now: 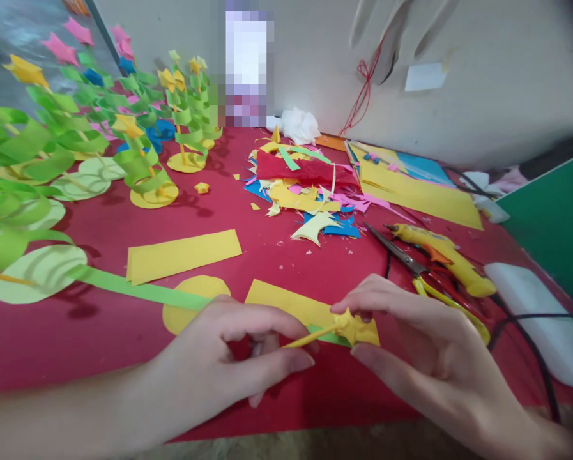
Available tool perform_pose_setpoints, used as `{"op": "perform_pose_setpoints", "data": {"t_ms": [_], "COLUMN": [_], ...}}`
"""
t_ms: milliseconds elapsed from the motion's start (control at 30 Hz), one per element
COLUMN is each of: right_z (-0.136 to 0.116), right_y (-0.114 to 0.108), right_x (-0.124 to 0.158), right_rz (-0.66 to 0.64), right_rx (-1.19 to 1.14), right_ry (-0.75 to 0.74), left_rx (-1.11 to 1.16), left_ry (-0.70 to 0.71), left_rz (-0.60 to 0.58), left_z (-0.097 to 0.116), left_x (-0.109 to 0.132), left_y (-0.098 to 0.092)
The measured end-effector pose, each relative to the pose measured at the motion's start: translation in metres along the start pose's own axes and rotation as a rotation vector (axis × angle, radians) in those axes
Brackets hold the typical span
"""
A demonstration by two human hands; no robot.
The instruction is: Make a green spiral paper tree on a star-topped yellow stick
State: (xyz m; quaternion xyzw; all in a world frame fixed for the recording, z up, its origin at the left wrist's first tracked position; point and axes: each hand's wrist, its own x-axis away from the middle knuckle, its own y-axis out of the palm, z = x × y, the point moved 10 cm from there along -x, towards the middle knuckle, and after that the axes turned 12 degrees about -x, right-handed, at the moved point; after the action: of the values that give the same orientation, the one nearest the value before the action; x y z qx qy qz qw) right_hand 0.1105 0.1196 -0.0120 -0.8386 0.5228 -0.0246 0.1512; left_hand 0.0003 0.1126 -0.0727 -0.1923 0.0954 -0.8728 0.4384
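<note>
My left hand (238,348) pinches a thin yellow paper stick (320,334) between thumb and fingers. On the stick's right end sits a small yellow paper star (347,326), with the thumb and fingertips of my right hand (425,345) closed about it. Beneath my hands lie a yellow paper strip (279,300) and part of a green one. Partly covered by my left hand is a yellow paper disc (183,316), crossed by a long green paper strip (142,289). Folded yellow paper (185,253) rests behind it.
Several finished paper flowers (142,160) on round bases crowd the left. Paper scraps (310,201) are heaped at the back middle. Scissors (411,263) and a yellow glue gun (444,259) with a dark cable lie at right, beside a white object (540,319) and green board (554,223).
</note>
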Motion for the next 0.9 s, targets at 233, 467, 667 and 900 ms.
{"op": "perform_pose_setpoints", "data": {"t_ms": [233,467,667,900], "right_z": [0.006,0.019,0.005,0.005], "right_y": [-0.009,-0.013,-0.017,-0.008], "right_x": [-0.004,0.002,0.004,-0.001], "right_rz": [0.052,0.082,0.134,0.084], "right_rx": [0.047,0.074,0.167,0.177], "right_ry": [0.153,0.216,0.061,0.061], "left_rx": [-0.167,-0.288,-0.33,-0.383], "left_ry": [0.058,0.062,0.076,0.096], "left_rz": [0.101,0.126,0.137,0.097], "left_z": [0.008,0.008,0.003,0.0], "left_x": [0.001,0.001,0.002,0.0], "left_y": [-0.009,-0.01,-0.009,-0.003]}}
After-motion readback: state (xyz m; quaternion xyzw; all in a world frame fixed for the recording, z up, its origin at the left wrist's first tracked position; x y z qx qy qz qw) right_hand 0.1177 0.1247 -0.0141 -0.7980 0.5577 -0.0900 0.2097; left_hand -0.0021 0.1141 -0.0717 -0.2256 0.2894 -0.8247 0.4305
